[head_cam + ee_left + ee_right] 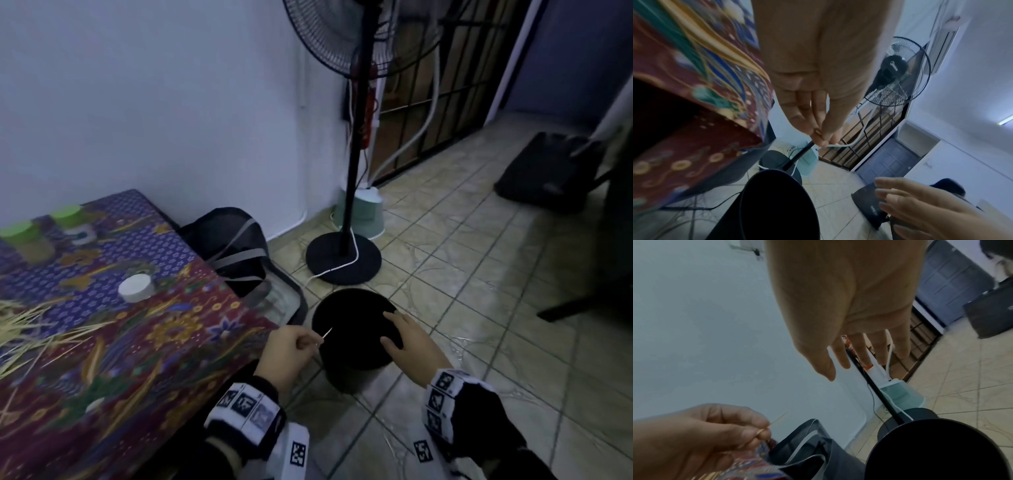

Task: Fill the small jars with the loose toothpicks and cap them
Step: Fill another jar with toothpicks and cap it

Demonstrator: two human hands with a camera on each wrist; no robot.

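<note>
A: What is the left hand (286,349) doing off the side of the table (191,274)?

B: It is pinching 1 toothpick (327,333) between thumb and fingertips, the other fingers curling in, and holding it over the open black bin (354,337) on the floor. My guess is that this one is being thrown out instead of jarred, though I cannot see anything wrong with it.

A: And the right hand (409,342)?

B: Its fingers are lying straight and slightly apart, holding nothing. The head view is showing the fingertips over the far side of the bin's rim, probably steadying it; whether they are actually touching, I cannot tell.

A: Where is the rest of the work sitting?

B: The loose toothpicks (30,325) are lying scattered at the left edge of the patterned cloth, well apart from both hands. 2 jars with green lids (22,232) are standing at the back of the table, already capped, and 1 white-lidded jar (136,287) is standing nearer the middle. How full any of them is, the blur is hiding.

A: So the filling is not finished?

B: Judging by that pile, no.
</note>
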